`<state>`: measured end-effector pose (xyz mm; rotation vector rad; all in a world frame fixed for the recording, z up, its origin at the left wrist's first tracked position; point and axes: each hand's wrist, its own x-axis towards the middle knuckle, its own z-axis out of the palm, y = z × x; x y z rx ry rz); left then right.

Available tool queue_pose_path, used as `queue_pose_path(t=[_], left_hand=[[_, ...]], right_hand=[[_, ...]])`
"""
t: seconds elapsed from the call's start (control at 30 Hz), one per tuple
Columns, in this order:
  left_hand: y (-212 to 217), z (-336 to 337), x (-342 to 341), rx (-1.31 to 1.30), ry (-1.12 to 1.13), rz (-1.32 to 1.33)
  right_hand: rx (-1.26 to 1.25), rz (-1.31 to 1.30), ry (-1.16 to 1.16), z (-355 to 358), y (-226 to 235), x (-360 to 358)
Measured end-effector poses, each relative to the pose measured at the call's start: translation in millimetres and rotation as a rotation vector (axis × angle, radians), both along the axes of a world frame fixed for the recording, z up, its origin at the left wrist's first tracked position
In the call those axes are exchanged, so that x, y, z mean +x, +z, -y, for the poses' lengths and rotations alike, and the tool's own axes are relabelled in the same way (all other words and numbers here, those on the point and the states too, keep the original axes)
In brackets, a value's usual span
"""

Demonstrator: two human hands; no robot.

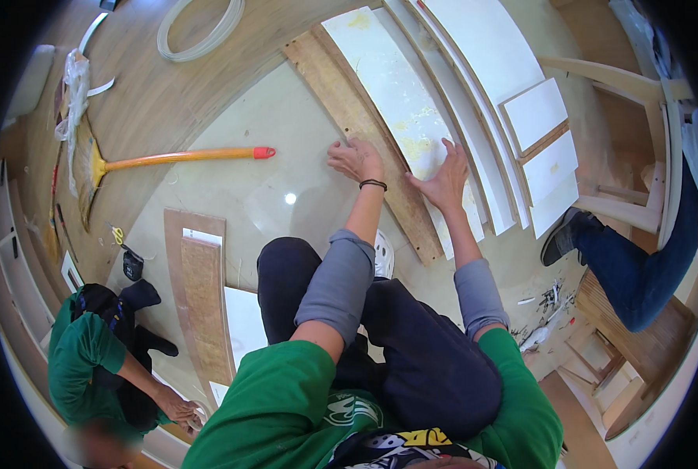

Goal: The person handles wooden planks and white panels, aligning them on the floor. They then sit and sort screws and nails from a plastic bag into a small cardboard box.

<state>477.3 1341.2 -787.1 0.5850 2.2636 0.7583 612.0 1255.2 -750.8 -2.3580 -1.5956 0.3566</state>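
Observation:
A long brown wooden board (317, 74) lies slanting across the floor ahead of me, with a long white board (388, 86) along its right side. My left hand (358, 162) is at the brown board's left edge, fingers bent over it; their tips are hard to make out. My right hand (446, 181) spans the white board, thumb at its left edge and fingers at its right edge. More long white panels (474, 47) lie side by side to the right. Two short white pieces (535, 117) rest on the outer panels.
A broom (177, 156) lies at left, below a coiled white tube (184, 55). Brown boards (205, 305) lie beside my left knee. A co-worker (106, 359) in green sits at lower left; another person's leg (638, 266) and wooden furniture (638, 86) are at right. Scattered hardware (552, 297) lies nearby.

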Motion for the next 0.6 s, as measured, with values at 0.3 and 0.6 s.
queue_pose_path(t=[0.3,0.6], left_hand=[[-18,67,-51,-0.028,-0.148,-0.520],[-54,94,-94,-0.069,-0.549,-0.743]], right_hand=[[-0.053,0.122,0.063,-10,22,10],[-0.103,0.215,0.094,-10,21,-3]])
